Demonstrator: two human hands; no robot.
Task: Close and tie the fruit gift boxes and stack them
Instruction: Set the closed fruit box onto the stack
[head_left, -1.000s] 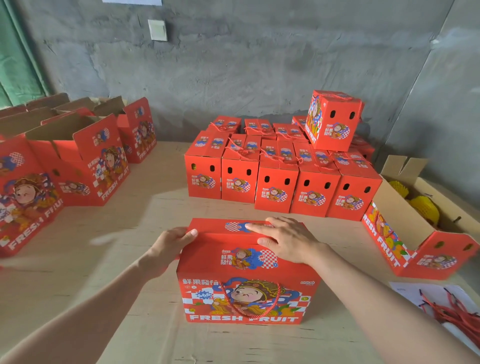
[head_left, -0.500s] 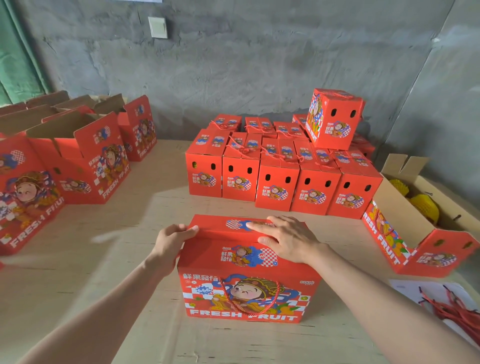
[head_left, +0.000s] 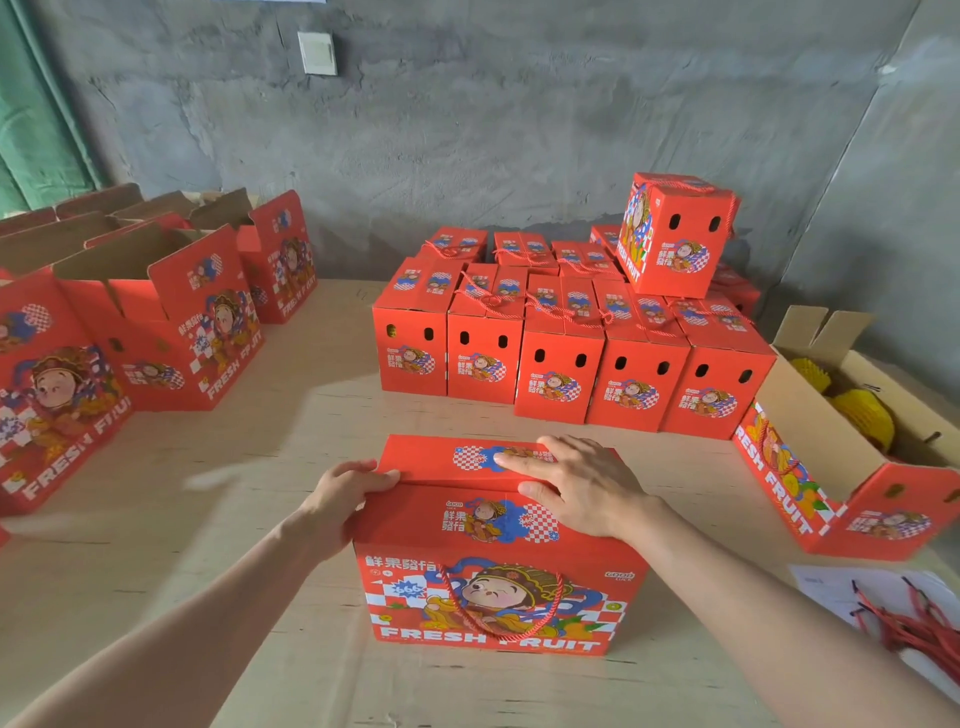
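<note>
Straight ahead at 6 o'clock on the plywood table (head_left: 249, 525): 1 red gift box (head_left: 498, 587), upright, with top flaps folded down and a red rope handle (head_left: 514, 621) hanging loose on the near face. Gripping its top left corner with the left hand (head_left: 343, 493), fingers curled over the flap edge. Pressing down on the lid with the right hand (head_left: 576, 488), palm flat, fingers straight and slightly spread, clasping nothing.

Farther back, from 12 to 1 o'clock: a block of closed boxes (head_left: 561, 379), packed side by side in rows, with red cords across their tops. On top of that block at 1 o'clock: 1 more closed box (head_left: 675, 234), sitting slightly askew.

At 3 o'clock: an open box (head_left: 883, 499) with flaps up and yellow netted fruit (head_left: 862, 421) inside. At 4 o'clock: a bundle of loose red cords (head_left: 909, 623) on white paper (head_left: 831, 582). From 9 to 10 o'clock: several empty-looking open boxes (head_left: 171, 332), flaps raised, brown insides showing, bottoms hidden.
</note>
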